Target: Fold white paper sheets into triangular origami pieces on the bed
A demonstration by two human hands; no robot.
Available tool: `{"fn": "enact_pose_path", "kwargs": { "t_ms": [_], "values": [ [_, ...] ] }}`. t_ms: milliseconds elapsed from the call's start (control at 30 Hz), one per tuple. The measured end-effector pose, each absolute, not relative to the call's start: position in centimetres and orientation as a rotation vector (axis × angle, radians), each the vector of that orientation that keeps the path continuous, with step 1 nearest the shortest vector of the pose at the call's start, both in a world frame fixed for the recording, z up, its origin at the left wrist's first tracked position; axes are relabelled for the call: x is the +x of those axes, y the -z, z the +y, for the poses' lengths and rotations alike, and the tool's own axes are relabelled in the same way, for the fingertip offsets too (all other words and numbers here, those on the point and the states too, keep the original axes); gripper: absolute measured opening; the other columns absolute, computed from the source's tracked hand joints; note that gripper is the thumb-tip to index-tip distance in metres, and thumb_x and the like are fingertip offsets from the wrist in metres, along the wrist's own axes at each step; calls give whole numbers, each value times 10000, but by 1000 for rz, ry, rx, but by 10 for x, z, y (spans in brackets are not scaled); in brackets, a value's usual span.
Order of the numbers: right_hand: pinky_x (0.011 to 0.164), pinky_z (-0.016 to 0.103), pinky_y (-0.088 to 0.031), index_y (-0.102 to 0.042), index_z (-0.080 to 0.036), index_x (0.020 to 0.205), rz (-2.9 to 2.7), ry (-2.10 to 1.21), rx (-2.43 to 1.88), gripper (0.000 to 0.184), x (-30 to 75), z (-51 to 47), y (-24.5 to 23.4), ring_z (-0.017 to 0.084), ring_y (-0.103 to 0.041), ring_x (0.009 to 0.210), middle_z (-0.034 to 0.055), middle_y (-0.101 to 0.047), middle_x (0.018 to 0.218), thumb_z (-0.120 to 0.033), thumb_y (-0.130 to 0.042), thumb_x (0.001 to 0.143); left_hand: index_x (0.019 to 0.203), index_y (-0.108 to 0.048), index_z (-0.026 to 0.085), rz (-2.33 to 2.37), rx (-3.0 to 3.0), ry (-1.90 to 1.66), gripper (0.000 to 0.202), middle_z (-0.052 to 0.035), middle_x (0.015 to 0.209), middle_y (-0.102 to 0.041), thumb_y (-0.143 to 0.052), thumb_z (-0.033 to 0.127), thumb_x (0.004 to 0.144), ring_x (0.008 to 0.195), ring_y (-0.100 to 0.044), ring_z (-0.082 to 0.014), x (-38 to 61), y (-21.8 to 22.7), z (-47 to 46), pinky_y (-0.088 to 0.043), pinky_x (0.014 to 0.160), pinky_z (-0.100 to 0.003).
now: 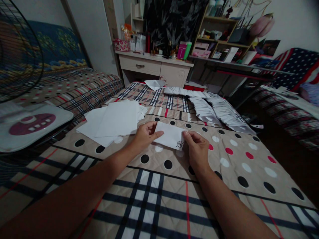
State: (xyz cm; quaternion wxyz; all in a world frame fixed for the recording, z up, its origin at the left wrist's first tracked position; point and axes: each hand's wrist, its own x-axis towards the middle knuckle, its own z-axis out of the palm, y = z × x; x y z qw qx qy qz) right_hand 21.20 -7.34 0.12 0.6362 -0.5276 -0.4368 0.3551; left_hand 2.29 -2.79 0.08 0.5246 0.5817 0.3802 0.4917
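Note:
Between my two hands is a folded white sheet of paper [169, 134], held above the patterned bedspread, with a large printed character at its lower right corner. My left hand [147, 134] pinches its left end, thumb on top. The right end is gripped by my right hand [198, 146], thumb over the edge. Left of my left hand lies a loose pile of white sheets [117, 119]. Beyond my right hand, long overlapping rows of folded white papers [224, 111] curve across the bed. A single folded paper [155, 84] rests at the far edge.
A fan [21, 49] and a white appliance with a maroon panel [35, 124] stand at the left. Past the bed are a cream dresser [142, 66] crowded with bottles and a wooden shelf [219, 21]. The bedspread [149, 205] has dots and checks.

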Motion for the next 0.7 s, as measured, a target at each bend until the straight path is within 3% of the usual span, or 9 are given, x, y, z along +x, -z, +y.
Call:
{"fn": "enact_pose_path", "kwargs": {
  "t_ms": [133, 233, 433, 600, 700],
  "values": [
    [532, 235, -384, -726, -161, 753, -938, -699, -1190, 228, 212, -72, -3, 113, -491, 576, -11, -621, 633, -386, -736, 725, 785, -657, 106, 948, 1415, -907, 311, -50, 691, -693, -751, 386, 688, 522, -594, -106, 25, -5, -35, -454, 474, -199],
    [553, 237, -400, -717, -163, 759, -907, -710, -1183, 236, 212, -72, -2, 116, -504, 589, -11, -623, 645, -398, -724, 740, 635, -655, 108, 977, 1476, -810, 278, -45, 581, -664, -754, 363, 687, 479, -565, -91, 26, -8, -40, -448, 480, -193],
    [572, 246, -476, -652, -197, 937, -968, -1003, -1025, 363, 198, -76, -4, 131, -593, 631, 12, -693, 830, -411, -787, 676, 615, -634, 123, 1061, 1365, -1019, 300, -30, 570, -650, -724, 393, 711, 461, -531, -82, 34, -11, -46, -396, 442, -187],
    [670, 316, -525, -691, -164, 812, -973, -1133, -1014, 272, 179, -83, -9, 183, -650, 703, 60, -728, 805, -338, -816, 645, 604, -606, 136, 962, 1260, -1076, 363, 2, 533, -605, -747, 465, 662, 457, -514, -81, 47, -10, -53, -411, 457, -197],
    [604, 290, -504, -705, -162, 785, -933, -1108, -1020, 243, 178, -85, -8, 165, -625, 650, 47, -724, 777, -320, -818, 639, 598, -595, 137, 937, 1260, -1052, 378, 15, 511, -582, -762, 473, 639, 444, -502, -76, 49, -8, -55, -406, 452, -195]
  ]
}}
